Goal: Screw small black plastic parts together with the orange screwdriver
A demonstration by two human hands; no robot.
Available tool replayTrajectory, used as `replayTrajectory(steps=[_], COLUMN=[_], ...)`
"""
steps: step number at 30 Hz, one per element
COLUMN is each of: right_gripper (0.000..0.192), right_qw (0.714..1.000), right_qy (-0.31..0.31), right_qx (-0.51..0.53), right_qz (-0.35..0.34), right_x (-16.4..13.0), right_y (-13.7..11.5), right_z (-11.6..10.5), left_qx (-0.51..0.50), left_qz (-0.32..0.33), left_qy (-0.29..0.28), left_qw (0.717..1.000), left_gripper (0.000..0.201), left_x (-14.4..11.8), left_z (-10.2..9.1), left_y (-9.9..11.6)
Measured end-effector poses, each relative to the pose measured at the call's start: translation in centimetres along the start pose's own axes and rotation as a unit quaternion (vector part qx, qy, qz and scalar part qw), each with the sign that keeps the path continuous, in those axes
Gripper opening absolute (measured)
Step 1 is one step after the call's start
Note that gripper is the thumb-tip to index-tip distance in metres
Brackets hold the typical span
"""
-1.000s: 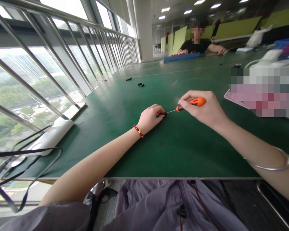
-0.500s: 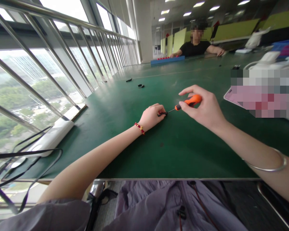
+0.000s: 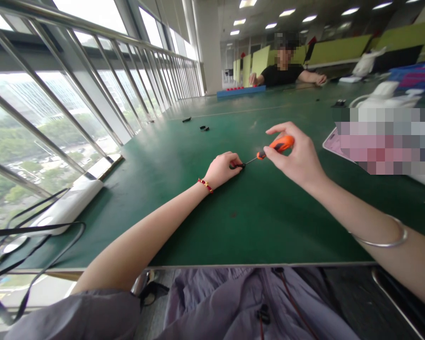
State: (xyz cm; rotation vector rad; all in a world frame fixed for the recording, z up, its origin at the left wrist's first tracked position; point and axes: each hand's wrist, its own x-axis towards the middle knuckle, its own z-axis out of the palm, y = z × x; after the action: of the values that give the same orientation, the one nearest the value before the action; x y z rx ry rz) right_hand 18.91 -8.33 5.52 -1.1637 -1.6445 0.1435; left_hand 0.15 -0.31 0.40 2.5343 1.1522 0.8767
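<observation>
My left hand [image 3: 224, 168] rests on the green table [image 3: 265, 226], its fingers pinching a small black part [image 3: 238, 165] whose kind I cannot make out. In my right hand [image 3: 301, 158] is an orange and black screwdriver [image 3: 282, 143], held by its handle between thumb and fingers, with the index finger raised off it. The metal shaft slants down to the left, and its tip meets the black part at the left fingertips. Several small black pieces [image 3: 204, 128] lie farther back on the table, left of centre.
Across the table sits a person in a black shirt [image 3: 282, 74], one hand by a blue tray [image 3: 241, 91] with red pieces. A pink-edged flat object [image 3: 331, 144], partly blurred out, lies at right. At left are a white power strip [image 3: 69, 205], black cables [image 3: 74, 224] and a metal railing [image 3: 102, 94].
The view has shifted slightly. Both hands keep their hold on the black part and the screwdriver. The person opposite has raised one hand above the blue tray.
</observation>
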Motion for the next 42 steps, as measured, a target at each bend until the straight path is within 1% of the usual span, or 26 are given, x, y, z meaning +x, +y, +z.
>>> replayTrajectory(steps=[2,4,6,7,8,11,12,14,15,16,18,19,20,22,24,27,28,30,31,33,34,35,37,39,41,42], right_gripper=[0.016,0.017,0.016,0.012,0.013,0.031,0.032,0.021,0.019,0.021,0.019,0.014,0.013,0.026,0.03,0.016,0.015,0.012,0.016,0.032,0.037,0.038,0.026,0.016,0.016,0.022], right_qw=[0.999,0.998,0.999,0.999,1.0,1.0,1.0,1.0,0.999,0.999,0.999,1.0,1.0,1.0,1.0,0.998,0.998,0.999,1.0,1.0,1.0,1.0,0.999,0.999,0.999,1.0], right_qy=[-0.017,-0.042,-0.043,-0.033,-0.021,0.014,0.01,-0.012,-0.026,-0.037,-0.036,-0.027,-0.015,0.008,0.001,-0.031,-0.036,-0.024,-0.013,0.005,0.007,0.002,-0.021,-0.041,-0.034,-0.023], right_qx=[-0.019,-0.028,-0.023,-0.016,-0.008,0.001,-0.003,-0.02,-0.026,-0.026,-0.015,-0.007,-0.001,0.0,-0.016,-0.039,-0.038,-0.023,-0.012,-0.002,-0.004,-0.007,-0.018,-0.017,-0.007,0.0], right_qz=[0.022,0.032,0.014,-0.002,-0.016,-0.026,-0.016,0.011,0.021,0.024,0.011,-0.002,-0.014,-0.023,-0.004,0.026,0.023,0.003,-0.009,-0.015,-0.009,-0.001,0.017,0.017,-0.003,-0.014], right_x=[-0.01,-0.01,-0.01,-0.01,-0.02,-0.03,-0.03,-0.01,0.01,0.03,0.06,0.06,0.06,0.02,-0.03,-0.07,-0.07,-0.04,-0.03,0.01,0.02,0.03,0.04,0.04,0.03,0.01], right_y=[-0.04,-0.12,-0.18,-0.2,-0.19,-0.06,-0.01,0.05,0.05,0.04,-0.02,-0.05,-0.07,-0.07,-0.05,-0.06,-0.07,-0.06,-0.03,0.07,0.13,0.17,0.21,0.18,0.13,0.11], right_z=[-0.09,-0.13,-0.07,-0.01,0.05,0.18,0.18,0.11,0.07,0.02,-0.02,-0.01,0.02,0.09,0.14,0.15,0.14,0.16,0.19,0.23,0.24,0.24,0.21,0.19,0.23,0.27], left_qx=[-0.002,-0.003,-0.006,-0.006,-0.007,-0.003,-0.001,0.004,0.006,0.008,0.009,0.008,0.008,0.008,0.01,0.016,0.017,0.017,0.016,0.013,0.013,0.012,0.012,0.012,0.012,0.012], left_qz=[0.0,0.001,0.004,0.004,0.005,0.006,0.006,0.005,0.004,0.003,0.002,0.002,0.003,0.003,0.004,0.003,0.003,0.003,0.004,0.003,0.003,0.003,0.004,0.005,0.005,0.005], left_qy=[0.001,0.005,0.008,0.01,0.011,0.012,0.011,0.011,0.012,0.012,0.012,0.011,0.011,0.01,0.008,0.007,0.007,0.007,0.006,0.004,0.004,0.005,0.006,0.006,0.005,0.005], left_qw=[1.0,1.0,1.0,1.0,1.0,1.0,1.0,1.0,1.0,1.0,1.0,1.0,1.0,1.0,1.0,1.0,1.0,1.0,1.0,1.0,1.0,1.0,1.0,1.0,1.0,1.0], left_gripper=[0.006,0.006,0.006,0.006,0.006,0.006,0.006,0.006,0.006,0.006,0.007,0.007,0.007,0.007,0.007,0.006,0.006,0.006,0.006,0.007,0.007,0.006,0.006,0.006,0.007,0.007], left_x=[-0.13,-0.18,-0.18,-0.17,-0.16,-0.15,-0.16,-0.17,-0.17,-0.18,-0.2,-0.21,-0.21,-0.22,-0.23,-0.23,-0.24,-0.26,-0.27,-0.28,-0.29,-0.29,-0.28,-0.29,-0.31,-0.33], left_z=[-0.03,-0.04,0.0,0.03,0.06,0.12,0.13,0.12,0.11,0.11,0.11,0.11,0.11,0.1,0.09,0.06,0.05,0.04,0.04,0.03,0.03,0.02,0.01,-0.01,-0.02,-0.02], left_y=[-0.07,-0.09,-0.11,-0.12,-0.13,-0.12,-0.09,-0.03,0.0,0.02,0.05,0.06,0.07,0.08,0.11,0.15,0.16,0.18,0.18,0.18,0.17,0.18,0.19,0.21,0.22,0.23])
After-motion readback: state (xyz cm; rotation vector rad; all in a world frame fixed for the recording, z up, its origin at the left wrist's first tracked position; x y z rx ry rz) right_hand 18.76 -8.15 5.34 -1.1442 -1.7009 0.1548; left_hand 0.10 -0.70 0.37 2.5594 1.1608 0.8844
